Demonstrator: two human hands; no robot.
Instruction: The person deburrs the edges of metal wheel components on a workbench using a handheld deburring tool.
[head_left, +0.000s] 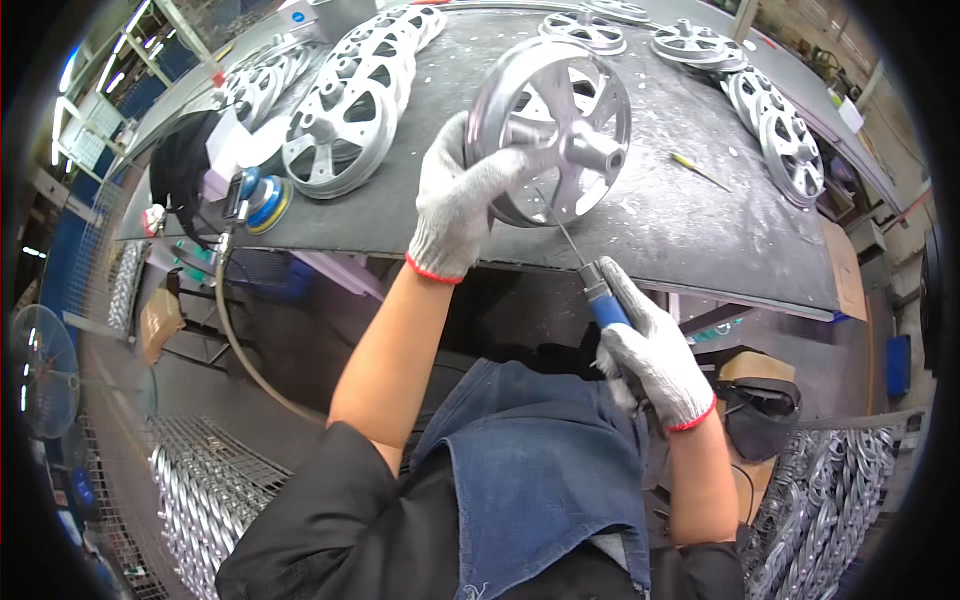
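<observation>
My left hand (455, 195), in a white knit glove with a red cuff, grips the left side of a shiny spoked metal wheel (582, 150). The wheel is held tilted above the table's front edge, its hub pointing right, and my thumb lies across a spoke. In my gloved right hand (650, 345) is a blue-handled power tool (602, 300), its fingers wrapped round the body. A long thin rod (568, 240) runs from the tool up to the wheel's lower rim. Whether its tip touches the metal I cannot tell.
Stacked wheels (345, 135) line the table's left side; more wheels (790, 150) stand along the right. A yellow-handled thin tool (700, 172) lies on the dark table (690, 235). At left rests a blue round sander (265, 203) with a hose (235, 330). Wire baskets of metal parts (830, 500) flank me.
</observation>
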